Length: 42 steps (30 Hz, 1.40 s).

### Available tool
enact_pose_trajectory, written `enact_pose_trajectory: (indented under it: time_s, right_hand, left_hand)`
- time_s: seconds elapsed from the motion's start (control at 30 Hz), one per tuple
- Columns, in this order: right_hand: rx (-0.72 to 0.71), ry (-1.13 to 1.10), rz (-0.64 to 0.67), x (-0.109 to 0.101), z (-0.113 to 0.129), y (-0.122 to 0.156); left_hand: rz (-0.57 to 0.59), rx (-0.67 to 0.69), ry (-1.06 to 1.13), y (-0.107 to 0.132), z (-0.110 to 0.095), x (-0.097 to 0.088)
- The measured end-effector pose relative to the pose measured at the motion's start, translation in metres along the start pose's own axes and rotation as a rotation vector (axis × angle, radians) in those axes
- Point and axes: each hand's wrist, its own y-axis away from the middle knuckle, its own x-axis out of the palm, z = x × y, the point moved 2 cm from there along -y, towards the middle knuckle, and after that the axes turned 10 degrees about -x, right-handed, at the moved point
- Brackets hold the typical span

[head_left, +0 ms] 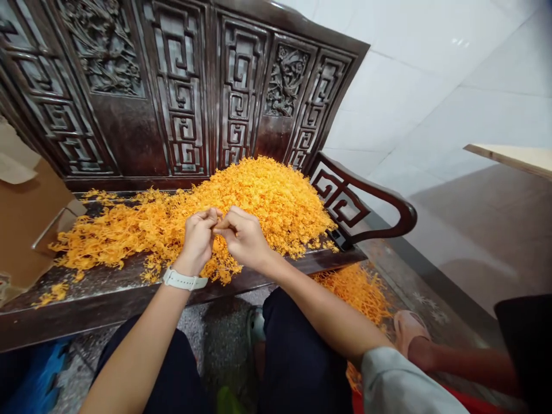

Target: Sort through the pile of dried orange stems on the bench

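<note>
Clock directions are taken from the meeting point of the two hands, with 12 at the top of the view.

Hands: The left hand (197, 240) and right hand (245, 237) meet fingertip to fingertip above the front of the bench seat (107, 309). Fingers on both are curled inward in a pinching posture. Whether a piece is grasped between the fingertips cannot be told; the fingers hide it. A white wrist strap (185, 280) encircles the left wrist.

Workpieces: A heap of orange branched pieces (276, 195) rests on the seat, highest at 1 to 2 o'clock, directly behind the hands. A thinner layer extends toward 9 o'clock; a few stray pieces (54, 294) lie at 8 o'clock. A second pile of orange strands (357, 290) is on the floor at 4 o'clock.

Surroundings: The carved dark-wood backrest (129, 135) stands from 10 to 1 o'clock. The openwork armrest (407, 219) is at 3 o'clock. A cardboard box (32, 224) sits at 9 o'clock. Another person's foot (420, 351) in a pink shoe is at 4 o'clock, beside the floor pile.
</note>
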Motion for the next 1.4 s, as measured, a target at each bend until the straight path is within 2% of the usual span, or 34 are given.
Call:
enact_pose_trajectory:
  time_s: [0.03,0.07,0.1,0.17,0.2,0.23,0.27,0.37,0.4,0.47,0.53,0.57,0.6,0.63,0.73,0.83,0.9,0.97,1.13,1.2,1.27,1.33,1.4]
  right_hand:
    - [-0.037,-0.058,0.037,0.0,0.013,0.0]
    - [-0.103,-0.145,0.136,0.0,0.028,0.0]
    - [-0.2,-0.258,0.29,0.001,0.043,0.001]
    - [-0.436,-0.552,0.727,0.001,0.069,0.004]
    - [-0.509,-0.687,0.873,-0.004,0.074,0.004]
    - [-0.516,-0.762,0.874,-0.01,0.073,0.0]
    - [-0.463,-0.772,0.74,-0.019,0.066,-0.006]
    - [-0.131,-0.562,0.085,-0.046,0.02,-0.024]
    - [-0.003,-0.567,-0.081,-0.051,0.004,-0.026]
    - [0.289,-0.778,-0.256,-0.05,-0.023,-0.025]
    - [0.602,-0.975,-0.363,-0.036,-0.041,-0.021]
    - [0.696,-0.985,-0.372,-0.027,-0.047,-0.019]
    - [0.727,-0.932,-0.362,-0.02,-0.05,-0.018]
    - [0.697,-0.832,-0.338,-0.014,-0.053,-0.017]
    - [0.464,-0.511,-0.185,-0.006,-0.055,-0.017]
    - [0.374,-0.474,-0.035,-0.009,-0.052,-0.014]
    - [0.367,-0.492,-0.001,-0.013,-0.047,-0.011]
    - [0.321,-0.42,0.01,-0.017,-0.041,-0.01]
    - [0.061,-0.147,0.03,-0.02,-0.017,-0.011]
    - [0.023,-0.173,0.085,-0.022,-0.006,-0.01]
    - [0.041,-0.299,0.137,-0.027,0.005,-0.006]
    - [0.08,-0.528,0.245,-0.034,0.014,0.001]
    - [0.122,-0.755,0.424,-0.04,0.019,0.009]
  left_hand:
    - [-0.019,0.007,-0.021,-0.005,-0.004,-0.005]
    - [-0.05,0.006,-0.039,-0.011,-0.008,-0.013]
    - [-0.085,0.001,-0.059,-0.017,-0.013,-0.022]
    - [-0.14,0.001,-0.111,-0.028,-0.025,-0.042]
    - [-0.142,0.01,-0.138,-0.03,-0.03,-0.05]
    - [-0.126,0.024,-0.161,-0.032,-0.034,-0.055]
    - [-0.097,0.034,-0.174,-0.031,-0.036,-0.058]
    - [0.001,0.014,-0.18,-0.025,-0.034,-0.055]
    - [0.029,0.001,-0.201,-0.023,-0.032,-0.051]
    - [0.065,-0.002,-0.269,-0.019,-0.025,-0.042]
    - [0.107,0.027,-0.35,-0.015,-0.02,-0.035]
    - [0.141,0.044,-0.394,-0.013,-0.018,-0.032]
    - [0.186,0.055,-0.439,-0.011,-0.016,-0.029]
    - [0.238,0.063,-0.486,-0.008,-0.015,-0.026]
    - [0.338,0.098,-0.595,-0.001,-0.014,-0.02]
    - [0.326,0.171,-0.62,0.001,-0.018,-0.019]
    - [0.323,0.192,-0.62,-0.001,-0.021,-0.02]
    - [0.33,0.205,-0.616,-0.002,-0.024,-0.021]
    - [0.412,0.229,-0.651,0.005,-0.026,-0.019]
    - [0.474,0.207,-0.661,0.007,-0.022,-0.018]
    - [0.499,0.183,-0.652,0.003,-0.018,-0.022]
    - [0.438,0.166,-0.597,-0.008,-0.017,-0.034]
    - [0.291,0.167,-0.479,-0.023,-0.021,-0.051]
